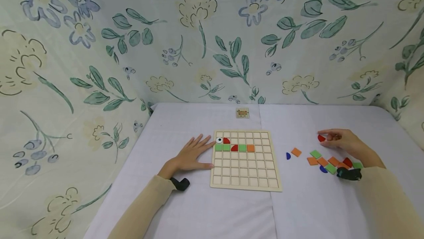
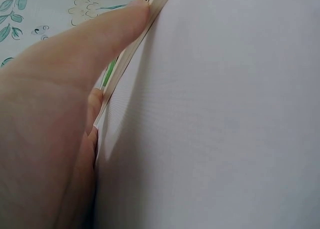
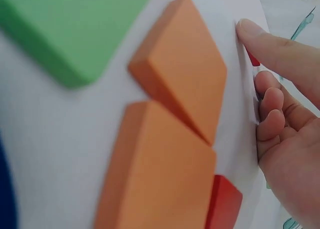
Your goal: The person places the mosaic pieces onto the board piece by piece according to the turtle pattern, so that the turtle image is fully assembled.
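A square wooden grid board (image 1: 245, 174) lies on the table. In its upper rows sit a white eye tile (image 1: 219, 140), a red quarter-circle tile (image 1: 226, 141), green square tiles (image 1: 242, 147) and an orange one (image 1: 250, 148), plus another red tile. My left hand (image 1: 190, 154) rests flat with spread fingers, its thumb (image 2: 120, 24) and a fingertip touching the board's left edge. Over on the right, my right hand (image 1: 344, 143) pinches a red quarter-circle tile (image 1: 321, 138) between thumb and forefinger; only a sliver of this tile (image 3: 254, 59) shows in the right wrist view.
Loose orange (image 1: 296, 152), green (image 1: 315, 154), red (image 1: 347, 162) and blue (image 1: 288, 156) tiles lie scattered right of the board, below the right hand. A small patterned card (image 1: 242, 113) lies behind the board. Flowered cloth (image 1: 198, 66) hangs at the table's back.
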Tool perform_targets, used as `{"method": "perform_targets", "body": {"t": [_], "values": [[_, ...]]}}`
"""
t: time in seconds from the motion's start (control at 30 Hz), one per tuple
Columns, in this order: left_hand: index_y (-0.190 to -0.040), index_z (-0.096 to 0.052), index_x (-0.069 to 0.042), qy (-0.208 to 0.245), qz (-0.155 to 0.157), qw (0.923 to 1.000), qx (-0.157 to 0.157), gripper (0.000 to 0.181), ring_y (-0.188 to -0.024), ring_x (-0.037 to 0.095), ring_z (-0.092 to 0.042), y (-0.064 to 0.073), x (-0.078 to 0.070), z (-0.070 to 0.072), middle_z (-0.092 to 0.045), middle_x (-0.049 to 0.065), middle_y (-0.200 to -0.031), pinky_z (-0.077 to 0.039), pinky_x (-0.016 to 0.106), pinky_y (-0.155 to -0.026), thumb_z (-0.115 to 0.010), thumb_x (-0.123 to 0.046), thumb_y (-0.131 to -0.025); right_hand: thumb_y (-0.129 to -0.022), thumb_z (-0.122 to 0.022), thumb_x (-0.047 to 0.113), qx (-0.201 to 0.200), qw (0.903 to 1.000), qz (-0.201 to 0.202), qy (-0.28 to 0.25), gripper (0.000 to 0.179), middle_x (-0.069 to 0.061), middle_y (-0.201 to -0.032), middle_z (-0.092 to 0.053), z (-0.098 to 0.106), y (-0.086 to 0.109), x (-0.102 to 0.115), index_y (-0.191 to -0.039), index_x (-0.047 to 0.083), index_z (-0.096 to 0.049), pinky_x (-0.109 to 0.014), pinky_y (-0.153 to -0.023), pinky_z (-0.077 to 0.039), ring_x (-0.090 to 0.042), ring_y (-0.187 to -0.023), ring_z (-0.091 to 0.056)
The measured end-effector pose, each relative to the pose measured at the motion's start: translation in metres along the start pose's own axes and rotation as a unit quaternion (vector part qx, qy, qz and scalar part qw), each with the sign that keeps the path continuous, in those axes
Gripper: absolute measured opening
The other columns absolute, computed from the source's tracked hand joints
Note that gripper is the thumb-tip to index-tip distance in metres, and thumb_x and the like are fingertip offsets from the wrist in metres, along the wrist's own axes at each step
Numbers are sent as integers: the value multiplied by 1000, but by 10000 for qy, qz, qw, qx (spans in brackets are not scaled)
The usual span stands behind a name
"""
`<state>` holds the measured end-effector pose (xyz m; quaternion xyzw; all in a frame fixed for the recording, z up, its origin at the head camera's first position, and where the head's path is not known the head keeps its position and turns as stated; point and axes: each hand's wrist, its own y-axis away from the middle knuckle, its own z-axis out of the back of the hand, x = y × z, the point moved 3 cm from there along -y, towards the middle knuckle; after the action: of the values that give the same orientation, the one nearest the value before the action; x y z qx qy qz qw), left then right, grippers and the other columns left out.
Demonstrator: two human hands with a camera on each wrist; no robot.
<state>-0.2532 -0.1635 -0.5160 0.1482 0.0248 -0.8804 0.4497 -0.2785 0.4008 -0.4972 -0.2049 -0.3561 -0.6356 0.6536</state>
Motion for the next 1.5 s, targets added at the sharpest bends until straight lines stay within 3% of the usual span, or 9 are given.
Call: {"method": "perform_targets", "body": {"t": [0.63,0.9,1.5], "values": [[-160,-12,-37,-50,49,9999,101,96,-152,22,9,1,-1,-2,0,-8,-167,7,46,-120,-49,-81,-83,-86,-81,27,-371,9992,-23,168,58,-14,-94,-54,-5,1,-1,-127,-7,-59,-21,-62,-45,-27,-87,-46],[-160,-12,-39,-91,49,9999,57,96,-152,21,9,0,0,-2,-1,-7,-167,6,47,-120,-47,-83,-83,-84,-82,34,-523,9981,-209,253,63,-12,-90,-54,-2,2,4,-120,-11,-57,-24,-59,-44,-27,-84,-46],[-160,-13,-37,-57,21,10000,5,97,-152,23,7,0,1,-1,-1,-7,-167,5,47,-120,-48,-83,-83,-82,-82,44,-755,9953,-369,475,62,-13,-92,-55,-3,-3,6,-108,-7,-58,-22,-59,-41,-31,-87,-47]]}}
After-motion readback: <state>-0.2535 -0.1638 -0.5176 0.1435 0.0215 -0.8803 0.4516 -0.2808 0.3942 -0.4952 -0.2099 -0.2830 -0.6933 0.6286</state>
